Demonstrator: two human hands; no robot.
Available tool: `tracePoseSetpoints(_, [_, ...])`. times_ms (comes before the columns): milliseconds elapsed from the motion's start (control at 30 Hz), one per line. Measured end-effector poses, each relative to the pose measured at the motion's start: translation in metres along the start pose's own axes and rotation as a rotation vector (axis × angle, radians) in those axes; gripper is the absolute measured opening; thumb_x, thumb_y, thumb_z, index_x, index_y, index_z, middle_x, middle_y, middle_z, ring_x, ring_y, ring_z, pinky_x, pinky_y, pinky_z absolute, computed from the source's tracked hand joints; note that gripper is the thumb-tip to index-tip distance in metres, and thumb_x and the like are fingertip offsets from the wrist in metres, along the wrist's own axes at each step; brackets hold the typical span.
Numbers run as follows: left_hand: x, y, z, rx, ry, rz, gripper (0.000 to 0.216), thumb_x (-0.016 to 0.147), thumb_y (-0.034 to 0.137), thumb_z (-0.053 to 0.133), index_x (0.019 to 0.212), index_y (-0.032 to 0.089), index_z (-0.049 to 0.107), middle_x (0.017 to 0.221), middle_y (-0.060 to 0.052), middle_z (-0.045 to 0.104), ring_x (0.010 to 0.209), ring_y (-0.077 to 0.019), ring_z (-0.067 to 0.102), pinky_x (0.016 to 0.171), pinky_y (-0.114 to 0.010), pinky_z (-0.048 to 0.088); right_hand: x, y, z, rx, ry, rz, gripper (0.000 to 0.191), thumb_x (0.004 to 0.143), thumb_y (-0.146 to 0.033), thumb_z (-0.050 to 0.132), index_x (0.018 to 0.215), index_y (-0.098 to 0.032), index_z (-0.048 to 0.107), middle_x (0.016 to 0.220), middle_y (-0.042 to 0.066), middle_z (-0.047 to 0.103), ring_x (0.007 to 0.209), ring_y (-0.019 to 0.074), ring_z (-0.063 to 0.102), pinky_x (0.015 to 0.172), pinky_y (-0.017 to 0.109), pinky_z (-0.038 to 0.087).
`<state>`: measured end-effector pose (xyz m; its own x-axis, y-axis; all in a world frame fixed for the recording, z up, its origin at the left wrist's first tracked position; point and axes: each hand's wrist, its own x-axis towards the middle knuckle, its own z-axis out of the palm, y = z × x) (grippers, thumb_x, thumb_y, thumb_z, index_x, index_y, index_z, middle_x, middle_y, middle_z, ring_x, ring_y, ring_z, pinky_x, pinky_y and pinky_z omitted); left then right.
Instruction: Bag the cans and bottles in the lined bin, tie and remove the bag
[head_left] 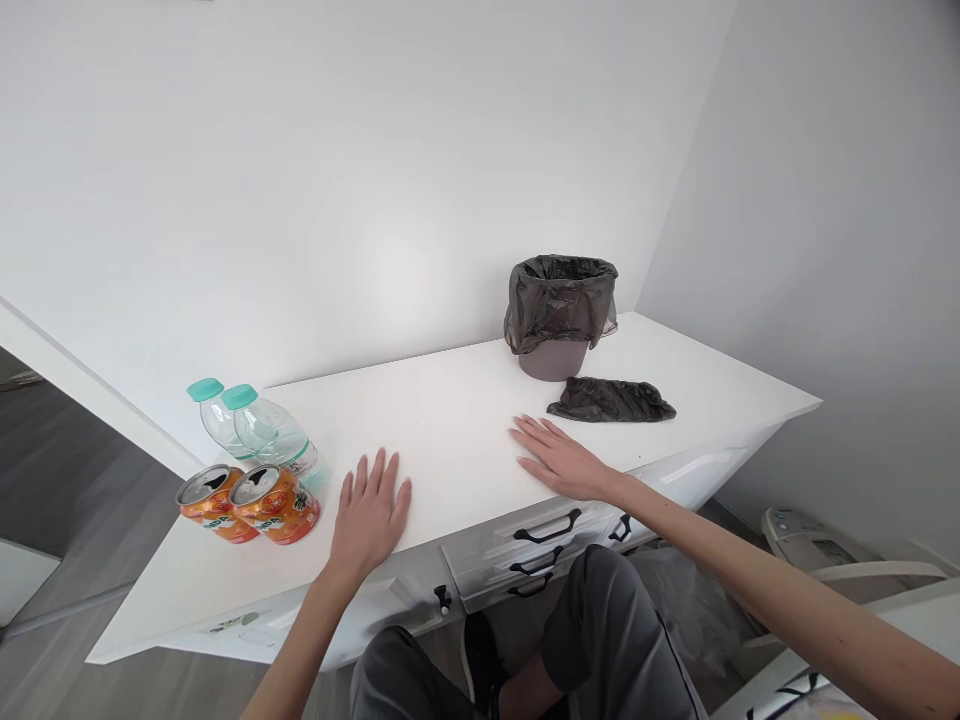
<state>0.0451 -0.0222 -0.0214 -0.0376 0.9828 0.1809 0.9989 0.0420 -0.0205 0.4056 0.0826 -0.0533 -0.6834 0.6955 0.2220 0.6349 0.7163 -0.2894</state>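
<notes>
Palm down on the white cabinet top (450, 400), my left hand (371, 510) lies flat with its fingers stretched out and nothing in it. Left of it stand two opened orange soda cans (276, 503). Behind the cans are two clear plastic bottles (274, 430) with teal caps. My right hand (559, 458) also rests flat, fingers spread and holding nothing. Just beyond its fingers lies a folded black plastic bag (613, 400), apart from the hand. A small trash bin (553, 360) lined with a black bag (559, 310) stands behind that.
A white wall rises along the back edge, and a grey wall stands to the right. Drawers with black handles (547, 527) face my knees (611, 610). A white chair-like object (817, 550) and clear plastic sheeting (686, 595) are at the lower right.
</notes>
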Motion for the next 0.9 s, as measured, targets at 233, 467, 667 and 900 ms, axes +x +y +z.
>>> tracePoseSetpoints(233, [0.013,0.008,0.001,-0.013,-0.032,-0.021,0.067,0.105,0.052,0.026,0.163,0.019,0.035,0.172,-0.005,0.025,0.161,-0.0328,0.017,0.130,-0.056,0.019,0.014,-0.004,-0.002,0.035,-0.042,0.050,0.069,0.108,-0.062,0.019,0.167,-0.028,0.024,0.175,0.000,0.014,0.162,0.0220,0.010,0.134,0.046,0.008])
tracePoseSetpoints(467, [0.020,0.012,0.003,0.000,0.004,-0.020,0.068,0.105,0.051,0.026,0.162,0.017,0.038,0.172,-0.006,0.028,0.160,-0.0351,0.021,0.129,-0.057,0.020,0.016,-0.009,-0.006,0.015,-0.031,0.055,0.068,0.108,-0.061,0.017,0.167,-0.026,0.027,0.174,0.001,0.016,0.162,0.0208,0.011,0.134,0.045,0.008])
tracePoseSetpoints(667, [0.019,0.010,0.002,-0.002,0.041,-0.015,0.067,0.104,0.051,0.028,0.161,0.017,0.041,0.170,-0.007,0.030,0.159,-0.0354,0.025,0.129,-0.057,0.022,0.017,-0.012,-0.006,-0.003,-0.029,0.043,0.068,0.109,-0.059,0.018,0.165,-0.024,0.031,0.174,0.004,0.021,0.162,0.0225,0.015,0.133,0.048,0.013])
tracePoseSetpoints(900, [0.014,0.010,-0.005,-0.018,0.053,-0.013,0.066,0.104,0.049,0.029,0.160,0.016,0.043,0.169,-0.009,0.035,0.158,-0.0353,0.027,0.128,-0.057,0.024,0.047,-0.011,-0.078,-0.103,0.230,0.025,0.067,0.102,-0.043,0.040,0.166,-0.024,0.028,0.172,0.010,0.027,0.149,0.0375,0.042,0.118,0.058,0.042])
